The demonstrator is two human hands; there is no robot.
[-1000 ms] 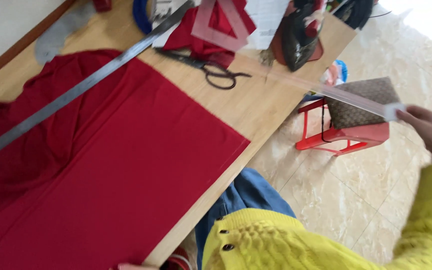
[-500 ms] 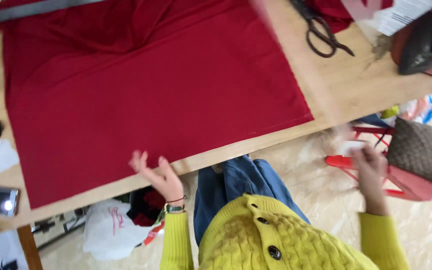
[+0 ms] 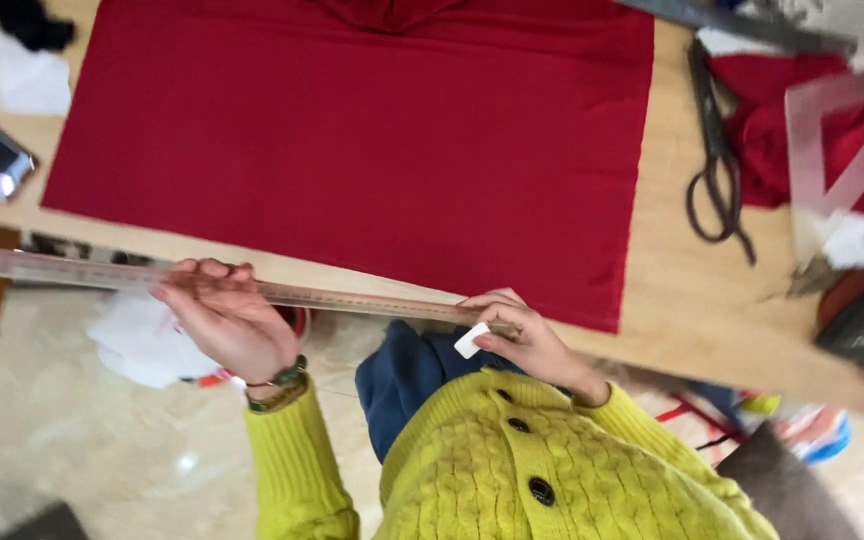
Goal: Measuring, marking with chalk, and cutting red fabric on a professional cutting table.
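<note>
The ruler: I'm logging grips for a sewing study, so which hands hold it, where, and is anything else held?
The left hand grips the ruler mid-length; the right hand holds its near end, plus a white chalk.

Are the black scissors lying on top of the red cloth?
No, the black scissors lie on bare wooden table, right of the red cloth.

A long ruler of clear, glossy plastic was seen, and a small white chalk piece, matt. The red fabric was shown as smooth, matt cloth on a pale wooden tabletop. The scissors were of dark metal, and the floor was glossy tile.
</note>
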